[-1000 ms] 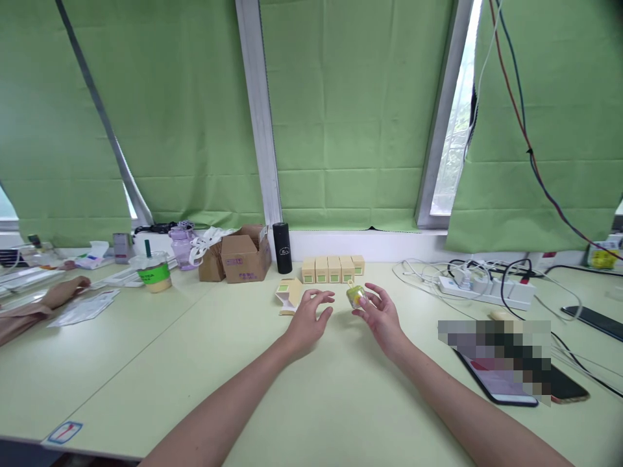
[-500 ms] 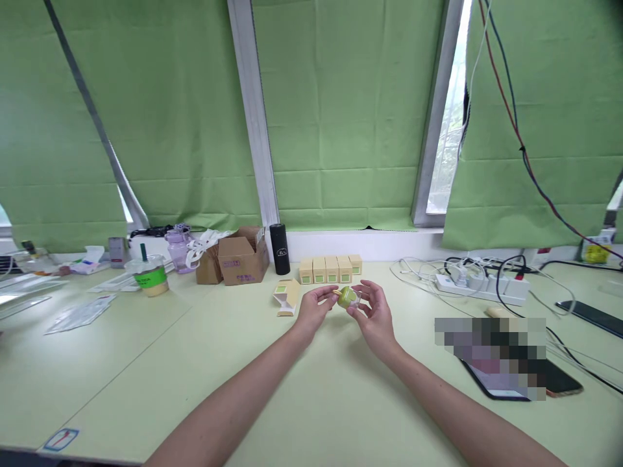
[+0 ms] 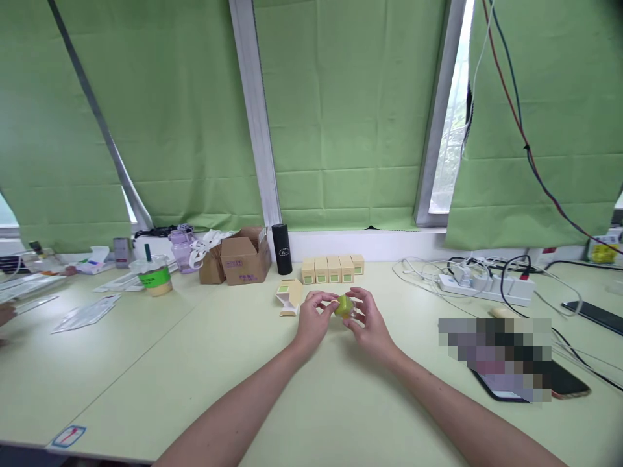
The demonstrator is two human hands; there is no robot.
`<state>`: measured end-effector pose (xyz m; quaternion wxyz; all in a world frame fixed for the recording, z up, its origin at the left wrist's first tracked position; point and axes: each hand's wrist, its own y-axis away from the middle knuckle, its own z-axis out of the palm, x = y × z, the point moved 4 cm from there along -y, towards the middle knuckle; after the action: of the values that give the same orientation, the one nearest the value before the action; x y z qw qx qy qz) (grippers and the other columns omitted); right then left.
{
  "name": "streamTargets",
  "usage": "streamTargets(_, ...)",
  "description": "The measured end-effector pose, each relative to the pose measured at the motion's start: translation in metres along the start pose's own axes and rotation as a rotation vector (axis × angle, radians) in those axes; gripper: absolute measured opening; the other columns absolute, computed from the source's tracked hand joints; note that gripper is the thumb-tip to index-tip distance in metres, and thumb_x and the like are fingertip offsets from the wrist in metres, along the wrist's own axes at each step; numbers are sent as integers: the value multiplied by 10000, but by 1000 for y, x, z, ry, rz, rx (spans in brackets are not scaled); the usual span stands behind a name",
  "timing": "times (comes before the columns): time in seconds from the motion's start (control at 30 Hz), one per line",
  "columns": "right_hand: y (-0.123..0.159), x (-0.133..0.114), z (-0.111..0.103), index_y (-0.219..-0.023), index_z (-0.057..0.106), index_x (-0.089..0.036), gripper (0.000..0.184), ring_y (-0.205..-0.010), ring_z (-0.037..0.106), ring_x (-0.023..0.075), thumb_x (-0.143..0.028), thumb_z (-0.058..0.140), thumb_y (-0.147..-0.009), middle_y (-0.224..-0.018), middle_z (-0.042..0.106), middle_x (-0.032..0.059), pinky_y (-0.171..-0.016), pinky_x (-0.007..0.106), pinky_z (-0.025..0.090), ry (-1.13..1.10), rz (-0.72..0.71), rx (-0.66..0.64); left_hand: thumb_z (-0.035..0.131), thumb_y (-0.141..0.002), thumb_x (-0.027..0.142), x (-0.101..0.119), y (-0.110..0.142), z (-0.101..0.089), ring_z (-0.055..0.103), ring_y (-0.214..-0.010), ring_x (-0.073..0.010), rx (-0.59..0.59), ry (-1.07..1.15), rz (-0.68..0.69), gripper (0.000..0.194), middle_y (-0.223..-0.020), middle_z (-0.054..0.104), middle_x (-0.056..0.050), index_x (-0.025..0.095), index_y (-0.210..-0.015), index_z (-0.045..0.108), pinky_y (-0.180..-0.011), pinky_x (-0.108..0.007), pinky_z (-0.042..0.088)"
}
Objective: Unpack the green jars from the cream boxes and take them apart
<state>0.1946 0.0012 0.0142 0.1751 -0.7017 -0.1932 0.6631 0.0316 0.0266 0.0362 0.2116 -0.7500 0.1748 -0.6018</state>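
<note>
Between my hands, above the pale table, is a small rounded green object with a clear, glassy part on its right side. My right hand has thumb and fingers closed around the clear end. My left hand pinches a thin pale piece at the object's left side; its exact form is too small to tell. Just left of my hands lies an opened small yellow carton, flaps spread. Behind them stand several small yellow boxes in a row, with green squares on their fronts.
A black tumbler, a brown cardboard box and a lidded drink cup stand at back left. Phones, cables and a white power strip lie at right. Another person's hand shows at the left edge.
The green object has turned slightly and moved a little left and down, with my hands closer about it. Another person's hand has come into view at the left edge.
</note>
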Motion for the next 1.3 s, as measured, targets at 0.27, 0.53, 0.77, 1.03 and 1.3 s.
streamTargets(0.27,-3,5,-3,-1349,499,-321,597,-1099,665,243,-237,693,-791,-1190,664,38,-1035,502,522,133,-35,-12,614,-916,192,2,9,4,595,-1112,-235,-57,-178,87,94,-1057,666,-63,228,-859,679,-936,-388,494)
streamTargets(0.53,-3,12,-2,-1332,511,-307,576,-1001,653,245,-255,707,-794,-1147,693,41,-953,485,531,229,14,-42,509,-968,173,-7,8,4,624,-1068,-215,-118,-250,73,146,-1095,582,-57,225,-912,635,-936,-388,519)
streamTargets(0.77,-6,6,-5,-1337,490,-302,563,-1121,659,255,-259,700,-815,-1192,711,43,-1027,489,491,223,-22,-48,524,-982,227,5,9,0,621,-1078,-224,-56,-300,116,146,-1085,600,-59,223,-893,640,-973,-404,495)
streamTargets(1.03,-13,7,-16,-1317,511,-298,540,-1262,627,263,-244,695,-812,-1286,698,60,-1126,505,441,213,-83,27,568,-989,367,8,1,-13,658,-1100,-232,142,-40,75,165,-1124,716,-86,223,-944,634,-863,-341,545)
streamTargets(1.3,-34,19,-59,-1184,630,-286,309,-1270,573,278,-304,612,-875,-1311,678,56,-1108,530,435,408,-174,195,752,-846,497,-37,-9,-12,676,-826,-182,212,257,-340,361,-883,684,-62,165,-856,609,-652,-307,629)
